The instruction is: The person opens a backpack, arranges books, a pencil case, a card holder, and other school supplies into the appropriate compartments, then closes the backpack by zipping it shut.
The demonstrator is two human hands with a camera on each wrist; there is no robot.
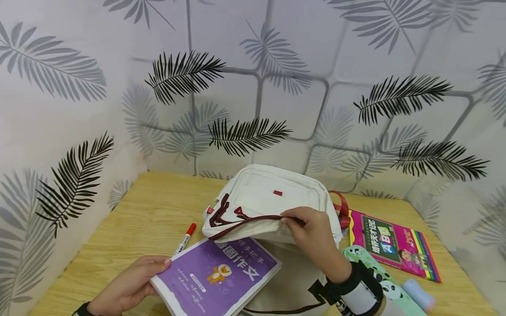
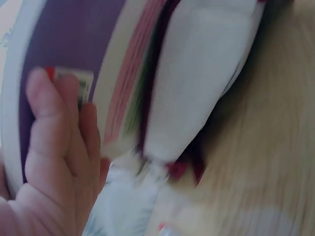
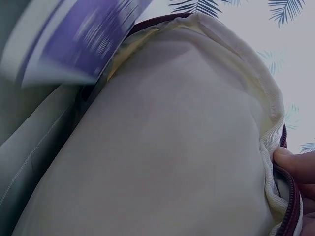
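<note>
A white backpack (image 1: 272, 186) with dark red zipper trim lies on the table, its main opening facing me. My right hand (image 1: 314, 237) pinches the zippered edge of the flap between thumb and fingers and lifts it. In the right wrist view the pale inner lining (image 3: 167, 128) spreads out beside those fingers (image 3: 298, 167). With the thumb on top and fingers beneath, my left hand (image 1: 132, 283) grips a purple book (image 1: 205, 272) by its near left side. The book's far end reaches under the raised flap. Blur softens the book in both wrist views.
Left of the bag lies a red-capped white marker (image 1: 186, 239). To its right are a pink book (image 1: 399, 245) with a rainbow edge, a green panda-patterned case (image 1: 385, 281) and a blue cylindrical item (image 1: 419, 294). A leaf-patterned wall covering (image 1: 284, 101) stands behind the wooden table (image 1: 154, 206).
</note>
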